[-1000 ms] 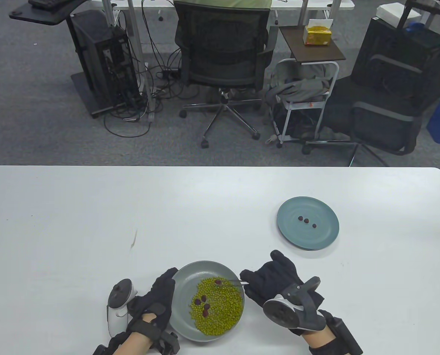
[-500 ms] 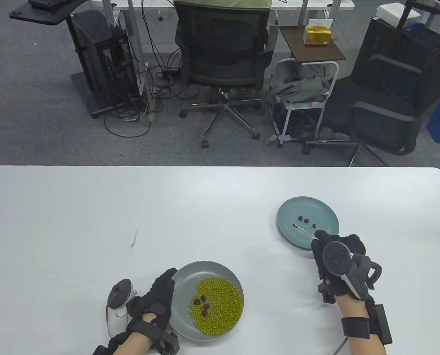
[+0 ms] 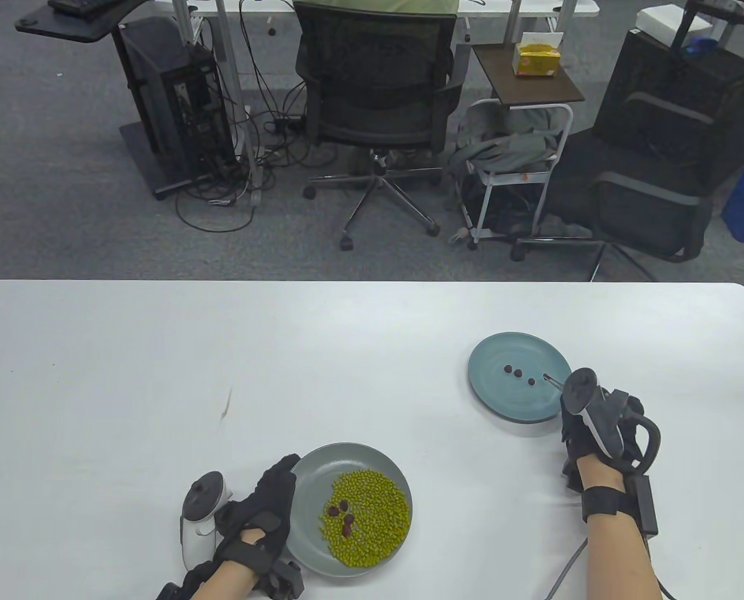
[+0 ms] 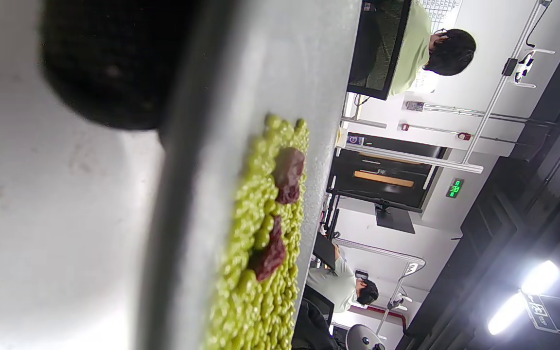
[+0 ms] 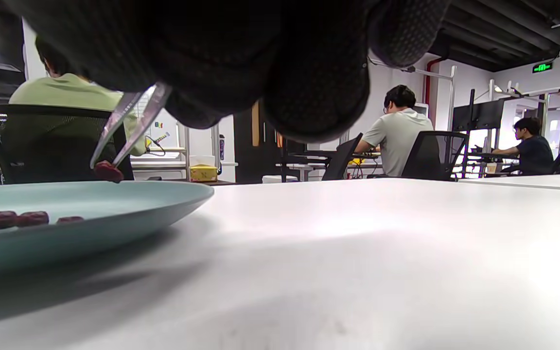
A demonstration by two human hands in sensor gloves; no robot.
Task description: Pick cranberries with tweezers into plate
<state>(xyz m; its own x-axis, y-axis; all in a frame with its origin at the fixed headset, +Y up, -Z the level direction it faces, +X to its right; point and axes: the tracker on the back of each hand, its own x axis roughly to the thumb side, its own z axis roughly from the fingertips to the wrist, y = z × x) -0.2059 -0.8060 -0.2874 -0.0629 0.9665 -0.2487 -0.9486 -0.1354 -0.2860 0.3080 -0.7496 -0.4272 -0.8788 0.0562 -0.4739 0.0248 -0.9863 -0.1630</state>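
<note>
A white desk (image 3: 159, 375) carries two plates. The blue-green plate (image 3: 503, 400) sits at about four o'clock from the desk's middle, and the grey plate (image 3: 312, 481) of green beans (image 3: 378, 512) sits near the six o'clock edge. The right hand (image 3: 600, 431) rests just beside the blue-green plate at its four o'clock rim, well nearer to it than the left hand (image 3: 265, 512), which lies against the grey plate's nine o'clock rim; how its fingers lie cannot be told. The right fingers (image 5: 309, 87) pinch the tweezers (image 5: 127, 124), whose long axis points toward ten o'clock over the plate. Their tips are nearly closed on one cranberry (image 5: 108, 171), held a little above the plate's surface. It hangs at three o'clock from the three cranberries already dropped (image 3: 519, 373). Releasing there would likely land it inside the rim. More cranberries (image 3: 343, 515) wait among the beans.
</note>
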